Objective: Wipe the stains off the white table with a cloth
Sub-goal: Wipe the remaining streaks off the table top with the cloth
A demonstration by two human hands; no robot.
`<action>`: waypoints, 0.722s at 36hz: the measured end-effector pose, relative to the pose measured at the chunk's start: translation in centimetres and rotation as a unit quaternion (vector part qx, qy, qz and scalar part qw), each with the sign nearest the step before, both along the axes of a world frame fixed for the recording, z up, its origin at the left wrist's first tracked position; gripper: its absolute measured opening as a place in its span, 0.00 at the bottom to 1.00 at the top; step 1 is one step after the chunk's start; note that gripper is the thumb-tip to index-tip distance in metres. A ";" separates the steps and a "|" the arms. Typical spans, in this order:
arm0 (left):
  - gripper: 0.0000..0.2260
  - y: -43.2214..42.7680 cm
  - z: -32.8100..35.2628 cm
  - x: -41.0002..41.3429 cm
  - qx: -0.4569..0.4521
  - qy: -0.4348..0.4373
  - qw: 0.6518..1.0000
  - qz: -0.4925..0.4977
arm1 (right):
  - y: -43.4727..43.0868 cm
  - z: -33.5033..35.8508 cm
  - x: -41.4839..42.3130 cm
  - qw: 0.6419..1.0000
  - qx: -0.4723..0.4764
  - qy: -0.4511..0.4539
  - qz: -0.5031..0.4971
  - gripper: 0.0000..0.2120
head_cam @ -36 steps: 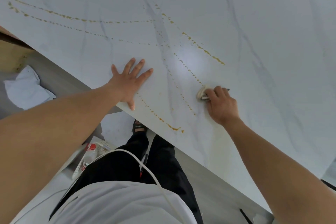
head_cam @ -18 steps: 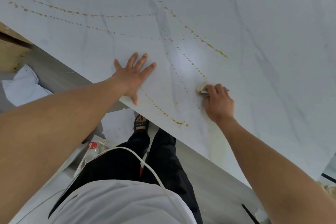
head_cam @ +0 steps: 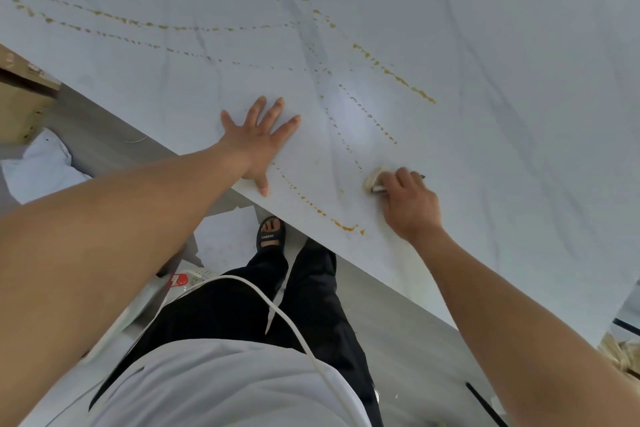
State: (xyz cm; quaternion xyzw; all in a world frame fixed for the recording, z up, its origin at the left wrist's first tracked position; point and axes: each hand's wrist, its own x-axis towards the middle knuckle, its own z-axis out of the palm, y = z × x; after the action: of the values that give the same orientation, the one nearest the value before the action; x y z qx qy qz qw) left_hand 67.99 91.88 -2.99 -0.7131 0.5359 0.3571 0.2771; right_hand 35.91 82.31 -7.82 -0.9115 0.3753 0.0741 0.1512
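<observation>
Leaning in, the person spreads the left hand (head_cam: pixel 258 146) flat on the counter (head_cam: pixel 502 45), seemingly for balance, while the right hand (head_cam: pixel 410 204) clamps a wadded cloth (head_cam: pixel 373 180) down beside yellow stains (head_cam: pixel 346 227).

Left hand (head_cam: pixel 259 142) flat on table (head_cam: pixel 502 45) — cloth (head_cam: pixel 373 180) to its right, under right hand (head_cam: pixel 410 204)

Bunched cloth (head_cam: pixel 374 179) on yellow-streaked white table (head_cam: pixel 519 80).
</observation>
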 end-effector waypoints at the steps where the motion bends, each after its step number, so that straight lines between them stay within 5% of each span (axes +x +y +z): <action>1: 0.73 0.0 -0.1 0.0 0.000 -0.001 1.000 0.000 | 0.2 0.0 0.6 0.997 0.005 -0.002 -0.075 0.12; 5: 0.73 0.1 -0.1 0.0 0.000 0.002 1.000 0.004 | 3.3 0.3 1.6 0.987 0.001 -0.003 -0.163 0.13; 11: 0.74 0.1 -0.2 -0.1 -0.004 -0.007 1.000 -0.003 | 8.3 -0.2 -1.2 0.991 0.013 -0.005 0.130 0.15; 13: 0.74 0.1 -0.2 -0.1 -0.007 -0.005 1.000 -0.006 | 7.3 -0.2 -1.2 0.988 0.018 0.000 0.152 0.15; 19: 0.74 0.1 -0.2 0.0 -0.008 -0.004 1.000 -0.007 | 6.4 0.2 0.5 0.987 0.021 0.001 -0.159 0.13; 26: 0.73 0.2 -0.2 0.0 -0.013 -0.003 1.000 -0.012 | 12.3 0.1 -1.6 0.999 0.017 0.011 0.050 0.16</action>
State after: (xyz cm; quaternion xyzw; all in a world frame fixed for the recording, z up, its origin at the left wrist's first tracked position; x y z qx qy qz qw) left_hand 67.98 92.04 -3.15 -0.7114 0.5478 0.3447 0.2738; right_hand 34.34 94.58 -7.67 -0.9256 0.3296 0.0981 0.1582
